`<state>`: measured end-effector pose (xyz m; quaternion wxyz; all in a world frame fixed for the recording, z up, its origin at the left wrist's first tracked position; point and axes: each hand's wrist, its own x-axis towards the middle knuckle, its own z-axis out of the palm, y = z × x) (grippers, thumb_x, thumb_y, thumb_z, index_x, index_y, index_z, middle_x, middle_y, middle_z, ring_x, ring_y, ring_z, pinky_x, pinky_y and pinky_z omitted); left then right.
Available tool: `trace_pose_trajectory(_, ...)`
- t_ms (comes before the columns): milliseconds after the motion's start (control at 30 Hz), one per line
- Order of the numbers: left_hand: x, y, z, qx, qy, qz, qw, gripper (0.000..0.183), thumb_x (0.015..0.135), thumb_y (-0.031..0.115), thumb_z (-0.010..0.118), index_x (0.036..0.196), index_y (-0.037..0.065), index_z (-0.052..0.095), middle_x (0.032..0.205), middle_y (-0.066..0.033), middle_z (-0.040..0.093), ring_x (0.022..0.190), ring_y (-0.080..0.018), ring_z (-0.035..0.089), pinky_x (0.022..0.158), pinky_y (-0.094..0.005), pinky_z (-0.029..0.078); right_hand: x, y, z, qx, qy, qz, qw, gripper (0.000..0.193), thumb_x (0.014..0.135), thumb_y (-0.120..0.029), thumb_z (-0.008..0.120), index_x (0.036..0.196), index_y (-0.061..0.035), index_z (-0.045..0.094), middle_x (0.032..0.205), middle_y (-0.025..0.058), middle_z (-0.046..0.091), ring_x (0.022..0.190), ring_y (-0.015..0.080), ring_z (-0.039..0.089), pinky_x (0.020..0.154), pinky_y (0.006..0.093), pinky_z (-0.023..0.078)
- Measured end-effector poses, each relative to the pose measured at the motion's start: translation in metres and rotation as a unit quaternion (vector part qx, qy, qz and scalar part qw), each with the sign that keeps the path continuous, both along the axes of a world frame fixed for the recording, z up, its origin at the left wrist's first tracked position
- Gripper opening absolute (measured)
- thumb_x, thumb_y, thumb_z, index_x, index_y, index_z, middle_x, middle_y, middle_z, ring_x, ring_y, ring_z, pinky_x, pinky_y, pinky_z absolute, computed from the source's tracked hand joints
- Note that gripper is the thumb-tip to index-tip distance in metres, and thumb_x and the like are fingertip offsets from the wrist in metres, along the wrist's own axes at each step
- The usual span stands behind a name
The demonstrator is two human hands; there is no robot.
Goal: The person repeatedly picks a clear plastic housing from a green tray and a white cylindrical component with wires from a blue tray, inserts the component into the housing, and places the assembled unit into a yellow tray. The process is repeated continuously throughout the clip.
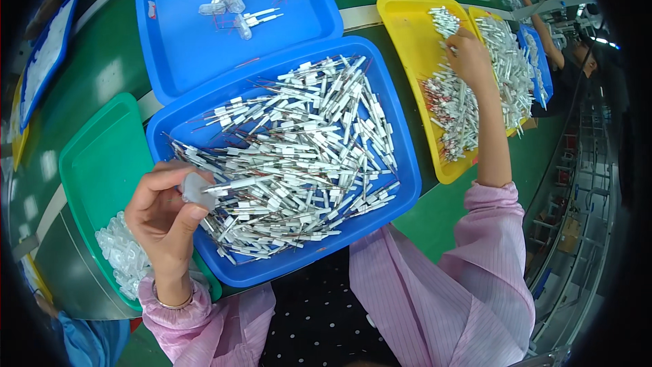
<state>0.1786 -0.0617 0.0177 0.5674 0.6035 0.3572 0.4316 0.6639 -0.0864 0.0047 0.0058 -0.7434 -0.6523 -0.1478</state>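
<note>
My left hand [166,211] pinches a translucent plastic housing [198,191] between thumb and fingers, over the left edge of a blue tray [401,143]. A white wired stick [244,182] appears to project from the housing to the right, though it overlaps the pile behind. That tray holds a heap of slim white sticks [305,153] with thin dark and red leads. Farther right, my right hand [468,58] reaches into a yellow tray [407,34], fingers closed beside a small bunch of white pieces [444,22]. Whatever its fingertips grip is hidden.
A green tray [95,163] at left holds clear plastic housings [125,255]. Another blue tray [183,47] behind contains several assembled pieces [234,3]. Red-and-white wired parts [458,119] fill the yellow tray. Other people's arms [543,30] show at far right.
</note>
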Motion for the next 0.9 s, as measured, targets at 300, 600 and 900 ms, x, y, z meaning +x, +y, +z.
trace_pose_trajectory(300, 0.002, 0.001, -0.01, -0.193, -0.254, -0.041, 0.947, 0.033, 0.083, 0.005, 0.059, 0.111, -0.006, 0.046, 0.101, -0.0192, 0.057, 0.08, -0.0241, 0.062, 0.067, -0.0302, 0.053, -0.207, -0.014, 0.053, 0.048, 0.715, 0.135, 0.684, 0.013, 0.074, 0.01, 0.06, 0.087, 0.007, 0.06, 0.083, 0.0104, 0.062, 0.07, 0.0117, 0.061, 0.06, 0.0195, 0.049)
trace_pose_trajectory(600, 0.002, -0.003, -0.007, -0.232, -0.295, -0.078, 0.924, 0.035, 0.081, 0.001, 0.059, 0.113, -0.006, 0.045, 0.102, -0.0199, 0.057, 0.083, -0.0263, 0.062, 0.067, -0.0316, 0.054, -0.272, -0.013, 0.047, 0.002, 0.829, 0.211, 0.518, 0.018, 0.073, 0.014, 0.06, 0.091, 0.009, 0.06, 0.084, 0.0139, 0.062, 0.074, 0.0142, 0.062, 0.063, 0.0222, 0.053)
trace_pose_trajectory(900, 0.001, -0.004, -0.004, -0.211, -0.295, -0.078, 0.929, 0.035, 0.081, -0.002, 0.058, 0.113, -0.005, 0.045, 0.103, -0.0196, 0.057, 0.083, -0.0258, 0.063, 0.067, -0.0323, 0.054, -0.272, -0.012, 0.056, 0.063, 0.614, 0.309, 0.724, 0.018, 0.066, 0.01, 0.066, 0.083, 0.0066, 0.063, 0.072, 0.0147, 0.063, 0.06, 0.0175, 0.061, 0.052, 0.0241, 0.047)
